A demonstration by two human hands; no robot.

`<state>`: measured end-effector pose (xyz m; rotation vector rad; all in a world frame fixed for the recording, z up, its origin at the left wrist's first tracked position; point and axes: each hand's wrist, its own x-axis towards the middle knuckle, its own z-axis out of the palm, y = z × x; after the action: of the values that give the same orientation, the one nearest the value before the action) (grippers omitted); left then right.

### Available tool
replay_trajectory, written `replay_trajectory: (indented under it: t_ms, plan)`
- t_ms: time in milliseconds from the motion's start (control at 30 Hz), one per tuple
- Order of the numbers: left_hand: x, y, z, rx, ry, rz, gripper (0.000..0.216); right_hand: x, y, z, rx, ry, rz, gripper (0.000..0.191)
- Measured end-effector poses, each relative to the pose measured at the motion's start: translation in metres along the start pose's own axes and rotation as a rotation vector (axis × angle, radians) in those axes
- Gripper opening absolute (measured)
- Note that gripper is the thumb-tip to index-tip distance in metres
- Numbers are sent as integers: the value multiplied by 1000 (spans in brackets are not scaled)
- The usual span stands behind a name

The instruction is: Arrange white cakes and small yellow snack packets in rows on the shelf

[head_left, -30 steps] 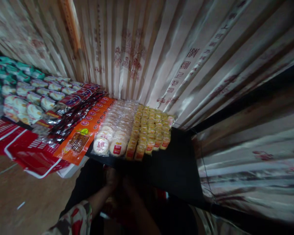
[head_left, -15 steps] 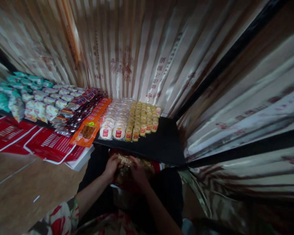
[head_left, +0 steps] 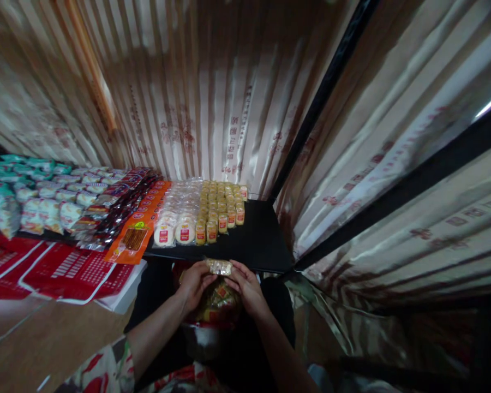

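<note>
Just below the front edge of a black table (head_left: 262, 245), my left hand (head_left: 194, 284) and my right hand (head_left: 247, 286) together hold a small clear-wrapped snack packet (head_left: 219, 266), one hand at each end. Both hands have their fingers closed on it. Under my hands sits an open red bag (head_left: 215, 305) with more wrapped snacks inside. On the table lie rows of small yellow snack packs (head_left: 221, 204) and round white cakes in clear wrap (head_left: 180, 215).
Orange packets (head_left: 141, 221), dark red packets (head_left: 114, 199) and green-white packets (head_left: 28, 191) cover the table to the left. Red printed bags (head_left: 65, 267) hang over the front edge. Pleated satin curtains (head_left: 213, 103) close off the back and right. Wooden floor (head_left: 45, 338) lies at lower left.
The view has tilted down and pulled back. My hands have come up out of the red bag, lifting one wrapped snack packet to the table's edge.
</note>
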<state>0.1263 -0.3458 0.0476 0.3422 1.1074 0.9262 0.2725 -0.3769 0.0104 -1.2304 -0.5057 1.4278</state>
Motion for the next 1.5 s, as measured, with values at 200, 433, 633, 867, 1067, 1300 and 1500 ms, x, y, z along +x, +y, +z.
replay_trajectory:
  t_ms: [200, 433, 633, 867, 1067, 1300, 1500]
  plan:
    - [17, 1, 33, -14, -168, -14, 27, -5, -12, -16, -11, 20, -225, 38]
    - [42, 14, 75, 65, -394, -99, 42, -4, -27, -39, -401, 150, -691, 22]
    - [61, 22, 100, 106, -545, -119, 54, 7, -37, -56, -609, 254, -843, 21]
    - [66, 19, 124, 173, -458, 49, 27, 38, -52, -61, -414, 373, -666, 21]
    - [74, -1, 137, 261, -307, 312, 31, 79, -73, -60, -42, 292, -387, 25]
    - [98, -19, 155, 448, -119, 472, 38, 119, -96, -53, -2, 244, -372, 32]
    - [102, -20, 173, 597, -132, 642, 52, 168, -112, -59, -98, 274, -478, 32]
